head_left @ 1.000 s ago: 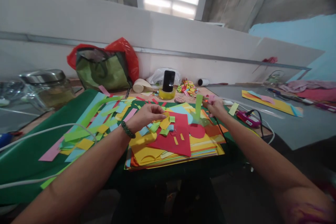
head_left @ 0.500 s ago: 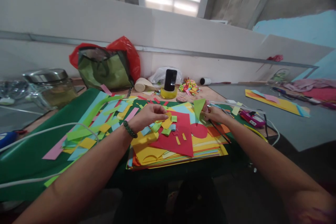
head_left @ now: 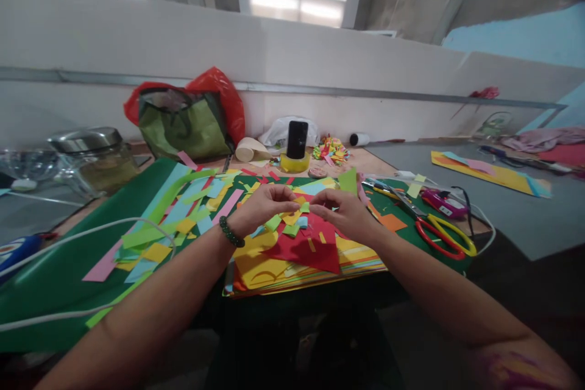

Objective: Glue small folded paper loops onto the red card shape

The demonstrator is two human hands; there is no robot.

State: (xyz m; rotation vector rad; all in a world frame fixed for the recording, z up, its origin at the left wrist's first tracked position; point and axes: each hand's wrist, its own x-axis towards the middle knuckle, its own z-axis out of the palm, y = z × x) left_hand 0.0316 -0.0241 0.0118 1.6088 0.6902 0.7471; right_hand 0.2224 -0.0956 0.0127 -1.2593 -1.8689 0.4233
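Observation:
My left hand (head_left: pixel 265 207), with a dark beaded bracelet, is closed in a pinch over the paper pile, a bit of yellow paper (head_left: pixel 300 200) at its fingertips. Facing it, my right hand (head_left: pixel 342 212) has its thumb and fingertips drawn together; what they hold, if anything, is too small to make out. Small folded green, yellow and blue paper pieces (head_left: pixel 290 230) lie beneath the hands on a red sheet (head_left: pixel 304 250). Under that is a stack of coloured paper (head_left: pixel 260 262). Right of my right hand lie scissors (head_left: pixel 429 226) with red and yellow handles.
Paper strips (head_left: pixel 155 251) cover the green mat (head_left: pixel 41 262) on the left. A phone (head_left: pixel 297 139) stands upright on a tape roll (head_left: pixel 295 163) behind. A glass jar (head_left: pixel 94 158), a green bag (head_left: pixel 185 122), a purple device (head_left: pixel 444 203) and white cables surround the area.
My right hand has moved left from the scissors to meet my left hand. The scissors now lie in plain view on the right. My left hand has barely shifted.

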